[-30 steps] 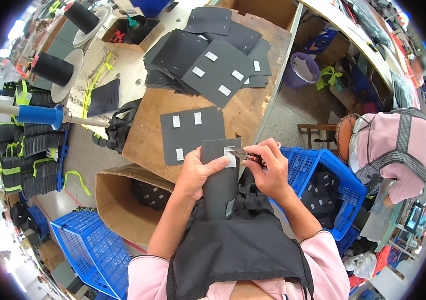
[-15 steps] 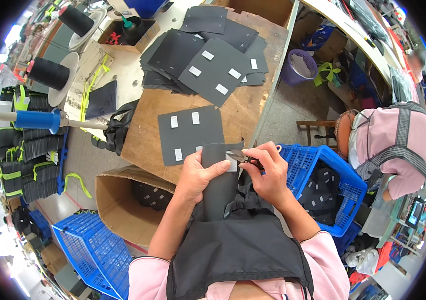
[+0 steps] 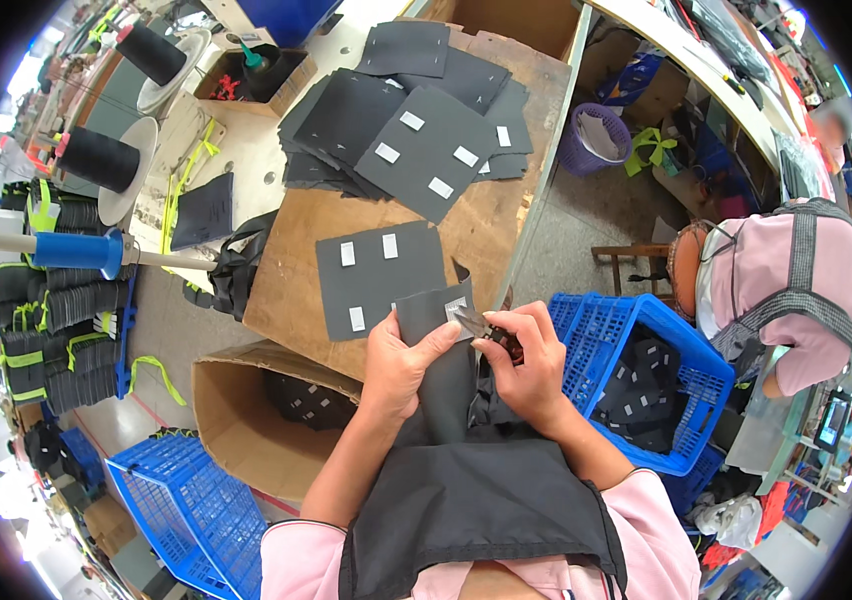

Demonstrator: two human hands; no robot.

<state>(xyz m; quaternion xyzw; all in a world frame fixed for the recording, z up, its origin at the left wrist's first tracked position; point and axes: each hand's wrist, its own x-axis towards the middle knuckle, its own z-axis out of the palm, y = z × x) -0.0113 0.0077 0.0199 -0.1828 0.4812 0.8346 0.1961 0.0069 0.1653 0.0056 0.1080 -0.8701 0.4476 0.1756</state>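
My left hand (image 3: 393, 368) grips a dark grey fabric panel (image 3: 446, 390), thumb on top, with the panel bent over in front of my apron. Small thread snips (image 3: 472, 321) are pinched in my right hand (image 3: 528, 368), their blades pointing left at a white patch (image 3: 457, 306) on the panel. Whether the tips touch the patch or a thread is too small to tell. Just beyond lies a flat dark panel (image 3: 371, 275) with white patches, partly covered by the held one. Farther back is a loose pile of similar panels (image 3: 431, 150).
The pile rests on a wooden board (image 3: 296, 235). A cardboard box (image 3: 231, 400) at left and a blue crate (image 3: 691, 440) at right contain patched panels. Another blue crate (image 3: 181, 500) stands lower left. Black thread cones (image 3: 101, 160) stand far left. A person (image 3: 796, 290) bends over at right.
The held panel has tilted, its upper end now leaning to the right, and sits slightly lower. My right hand has moved down a little, with the snips still at the white patch.
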